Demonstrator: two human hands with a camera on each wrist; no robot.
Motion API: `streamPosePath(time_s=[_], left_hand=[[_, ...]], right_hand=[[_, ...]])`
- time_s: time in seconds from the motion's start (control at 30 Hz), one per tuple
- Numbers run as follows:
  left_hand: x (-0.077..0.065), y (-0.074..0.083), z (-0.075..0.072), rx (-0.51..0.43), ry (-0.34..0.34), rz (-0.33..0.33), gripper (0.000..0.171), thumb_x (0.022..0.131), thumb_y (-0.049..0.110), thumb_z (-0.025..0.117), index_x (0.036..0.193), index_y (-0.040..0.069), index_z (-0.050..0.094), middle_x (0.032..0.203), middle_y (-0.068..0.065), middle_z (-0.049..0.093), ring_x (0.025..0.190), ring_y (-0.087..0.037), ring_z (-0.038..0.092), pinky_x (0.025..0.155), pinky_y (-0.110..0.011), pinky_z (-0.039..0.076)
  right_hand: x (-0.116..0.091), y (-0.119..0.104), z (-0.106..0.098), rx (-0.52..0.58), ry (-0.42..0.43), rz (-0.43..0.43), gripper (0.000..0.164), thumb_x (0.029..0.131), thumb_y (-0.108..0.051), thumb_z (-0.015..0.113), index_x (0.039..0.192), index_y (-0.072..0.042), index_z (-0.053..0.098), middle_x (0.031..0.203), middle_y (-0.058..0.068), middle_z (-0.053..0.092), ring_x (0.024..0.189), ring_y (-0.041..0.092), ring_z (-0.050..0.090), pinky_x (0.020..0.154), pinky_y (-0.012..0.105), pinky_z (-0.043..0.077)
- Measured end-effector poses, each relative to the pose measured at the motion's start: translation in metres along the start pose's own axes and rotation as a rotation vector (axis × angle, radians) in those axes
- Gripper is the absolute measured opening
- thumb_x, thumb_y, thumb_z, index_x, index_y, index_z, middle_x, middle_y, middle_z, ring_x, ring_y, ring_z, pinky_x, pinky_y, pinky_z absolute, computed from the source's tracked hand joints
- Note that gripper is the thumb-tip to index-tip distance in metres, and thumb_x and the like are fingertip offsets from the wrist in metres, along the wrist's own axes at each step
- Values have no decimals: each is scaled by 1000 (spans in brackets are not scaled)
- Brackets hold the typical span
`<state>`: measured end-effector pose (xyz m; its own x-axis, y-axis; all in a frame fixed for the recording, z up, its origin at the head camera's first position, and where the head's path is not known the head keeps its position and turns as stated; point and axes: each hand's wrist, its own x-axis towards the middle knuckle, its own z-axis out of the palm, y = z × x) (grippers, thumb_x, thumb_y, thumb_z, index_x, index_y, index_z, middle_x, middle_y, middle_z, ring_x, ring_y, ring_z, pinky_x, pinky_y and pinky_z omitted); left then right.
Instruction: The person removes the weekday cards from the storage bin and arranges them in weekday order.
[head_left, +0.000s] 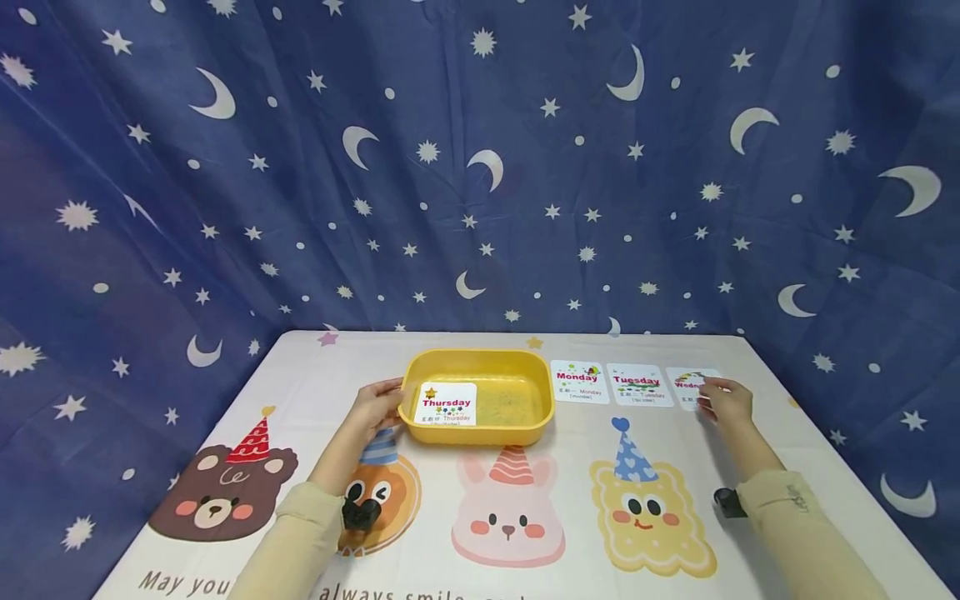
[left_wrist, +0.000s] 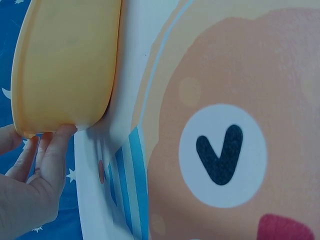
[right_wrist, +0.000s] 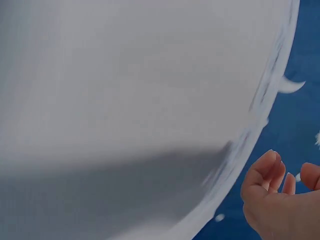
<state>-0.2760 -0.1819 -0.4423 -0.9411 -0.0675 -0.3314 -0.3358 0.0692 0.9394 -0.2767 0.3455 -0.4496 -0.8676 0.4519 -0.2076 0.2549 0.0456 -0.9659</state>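
Observation:
A yellow plastic tray stands near the back middle of the table, with a Thursday card inside at its left. My left hand holds the tray's left end; in the left wrist view its fingers meet the tray wall. To the tray's right, a Monday card, a Tuesday card and a Wednesday card lie in a row. Over the Wednesday card's right part is my right hand, hiding some of it. The right wrist view shows its fingers loosely bent with nothing visible between them.
The white tablecloth bears printed cartoon figures, such as a bear and a pink rabbit. A dark blue curtain with moons and stars hangs behind the table and at its sides.

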Motion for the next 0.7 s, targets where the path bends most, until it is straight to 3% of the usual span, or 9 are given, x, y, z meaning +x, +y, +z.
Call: streamPosePath(time_s=[0.17,0.4,0.7], left_hand=[[-2,-1,-1,-7,-4,11,44,95,4,48,139,-2,41,131,-23,46,77,-13,60,68,-25,59],[-2,-2,0,-11,-4,12,44,95,3,48,139,-3,40,132,-24,46,81,-14,60,69,-25,59],[0,-2,-1,-12,0,6,44,96,5,48,139,-2,41,131,-23,46,80,-14,60,68,-24,59]], right_hand=[[-14,-6,16,83,-102,0,27,91,0,47,117,5,47,63,-13,54,57,0,57,55,13,53],[-28,-13,29,158,-270,39,25,94,-4,47,119,-1,48,69,-11,59,64,2,62,62,15,56],[-45,-19,43,178,-343,75,20,94,-6,49,114,-9,49,74,-10,61,68,3,63,66,17,57]])
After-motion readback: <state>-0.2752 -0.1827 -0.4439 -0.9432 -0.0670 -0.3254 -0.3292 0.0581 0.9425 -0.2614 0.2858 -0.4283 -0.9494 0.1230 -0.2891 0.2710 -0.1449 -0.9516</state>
